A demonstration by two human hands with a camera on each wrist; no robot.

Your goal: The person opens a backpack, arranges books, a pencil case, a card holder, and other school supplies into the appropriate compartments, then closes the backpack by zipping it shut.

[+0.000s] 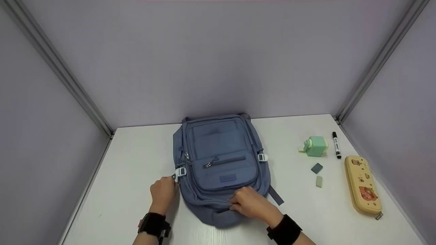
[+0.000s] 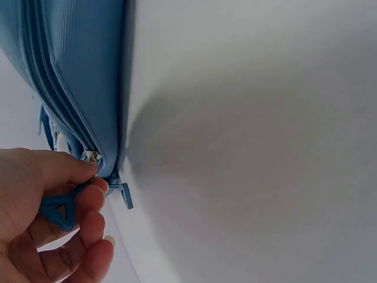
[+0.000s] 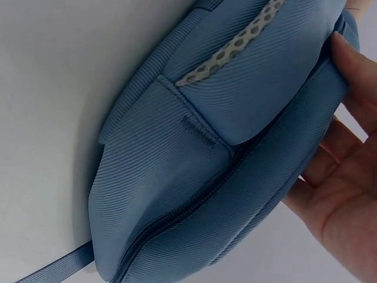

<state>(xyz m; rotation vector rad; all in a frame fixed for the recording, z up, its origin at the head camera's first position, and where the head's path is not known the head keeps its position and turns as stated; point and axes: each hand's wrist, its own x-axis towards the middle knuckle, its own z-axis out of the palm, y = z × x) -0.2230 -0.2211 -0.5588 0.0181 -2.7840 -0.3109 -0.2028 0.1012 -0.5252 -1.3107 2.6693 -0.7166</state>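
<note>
A blue backpack [image 1: 213, 136] lies front up on the white table, with its front pocket zipper [image 1: 226, 161] and white buckles facing up. At its left side my left hand [image 1: 164, 191] pinches a zipper pull; the left wrist view shows the blue triangular zipper pull [image 2: 58, 211] between thumb and fingers, beside the metal slider [image 2: 92, 157]. My right hand [image 1: 251, 203] grips the fabric at the backpack's near edge. In the right wrist view, the thumb [image 3: 353, 62] lies on one side of the blue fabric and the fingers are on the other, partly hidden.
On the right lie a green pencil sharpener [image 1: 316, 146], a black-and-white marker [image 1: 336, 145], a dark eraser-like block [image 1: 316, 168], a pale green block [image 1: 319, 181] and a yellow pencil case [image 1: 363, 185]. Grey panels [image 1: 218, 61] enclose the table at the back and sides.
</note>
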